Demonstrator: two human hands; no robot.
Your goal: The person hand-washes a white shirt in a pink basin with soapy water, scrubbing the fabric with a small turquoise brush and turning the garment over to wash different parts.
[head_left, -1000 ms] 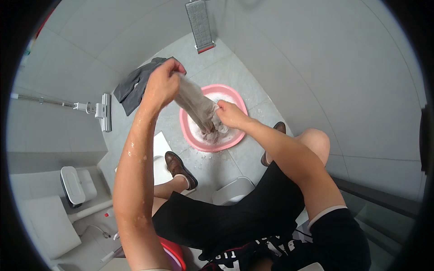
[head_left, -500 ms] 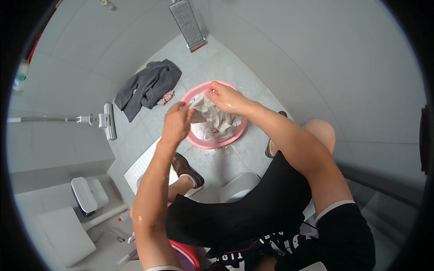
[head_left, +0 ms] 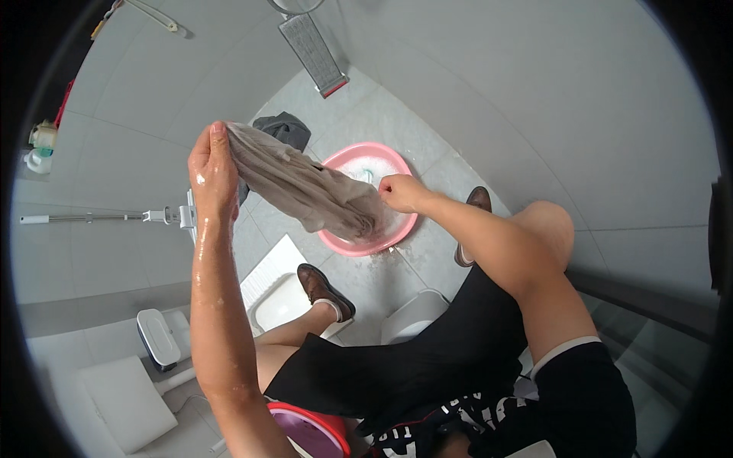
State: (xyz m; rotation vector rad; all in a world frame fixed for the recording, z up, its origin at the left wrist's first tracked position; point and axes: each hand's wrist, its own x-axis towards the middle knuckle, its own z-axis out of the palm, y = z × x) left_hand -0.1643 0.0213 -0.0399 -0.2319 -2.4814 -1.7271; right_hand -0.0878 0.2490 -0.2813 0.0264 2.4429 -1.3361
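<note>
My left hand [head_left: 214, 164] is closed on one end of a wet, grey-beige garment [head_left: 298, 183], held up to the left. The cloth stretches down in folds to a pink basin [head_left: 350, 249] on the floor, its lower end over the soapy water. Over the basin's right side, my right hand [head_left: 403, 193] is closed in a fist beside the garment's lower end. What its fingers hold, if anything, is hidden. A small white and teal thing [head_left: 368, 175] shows in the suds beside it; its kind is unclear.
Dark grey clothing [head_left: 282, 130] lies on the tiles behind the garment. A squat toilet [head_left: 279, 305] is by my left shoe [head_left: 324, 291], and a grey bin [head_left: 412, 314] stands between my legs. A mop [head_left: 156, 216] is at the left, a flat mop head [head_left: 313, 57] by the far wall. A red-rimmed bucket [head_left: 336, 424] sits below.
My left hand has moved left and up, drawing the garment out of the basin into a long stretch. My right hand has let go of the cloth's upper part and come lower.
</note>
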